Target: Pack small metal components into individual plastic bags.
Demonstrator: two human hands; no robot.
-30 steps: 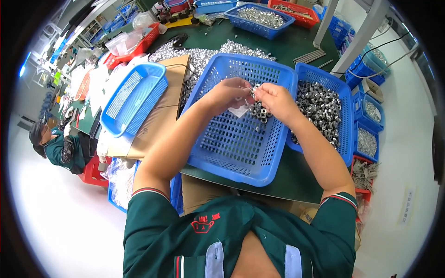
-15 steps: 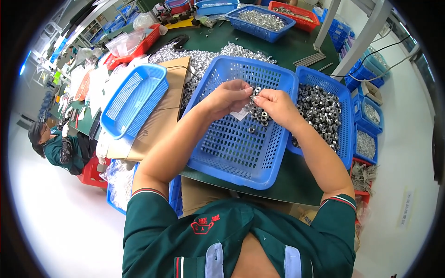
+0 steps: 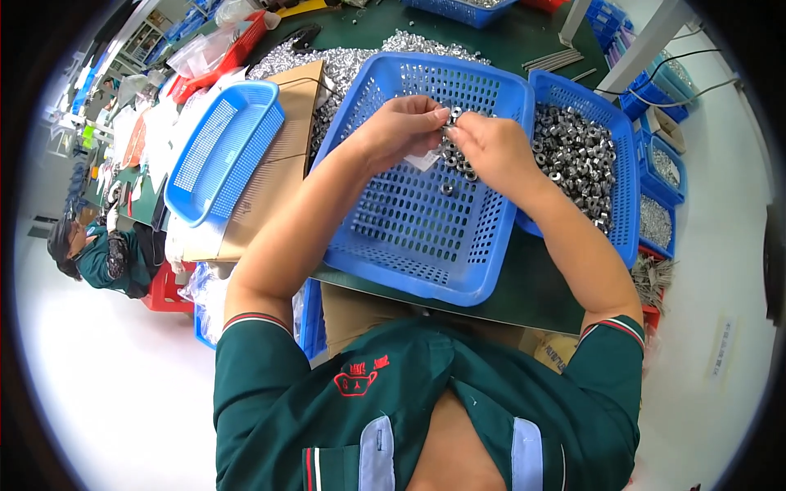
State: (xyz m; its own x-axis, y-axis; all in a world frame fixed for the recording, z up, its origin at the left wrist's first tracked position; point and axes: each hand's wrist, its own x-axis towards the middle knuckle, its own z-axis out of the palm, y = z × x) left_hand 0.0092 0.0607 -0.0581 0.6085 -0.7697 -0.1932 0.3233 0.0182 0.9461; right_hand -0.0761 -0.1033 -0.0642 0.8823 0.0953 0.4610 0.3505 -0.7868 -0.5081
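Note:
Above a large blue perforated basket [image 3: 409, 282], my two hands meet fingertip to fingertip. My left hand [image 3: 399, 132] pinches a small shiny metal part, mostly covered by the fingers. From the other side, my right hand [image 3: 498, 151] closes thumb and forefinger on the same part, its other fingers curled in. Below them in the basket, several ring-shaped metal nuts [image 3: 448, 189] lie loose, partly behind my right hand. A white paper slip [image 3: 422, 160] shows beneath my left hand.
A second blue basket [image 3: 626, 204] at the right holds many metal nuts [image 3: 577, 151]. Small bright parts [image 3: 417, 42] are heaped behind. A light blue basket [image 3: 196, 213] rests on cardboard [image 3: 266, 168] at left. Metal rods [image 3: 553, 59] lie far right. A person [image 3: 110, 254] sits far left.
The view has tilted, so the baskets and table sit higher in the picture. My right hand has turned with its back more upward; both hands still pinch at the same spot.

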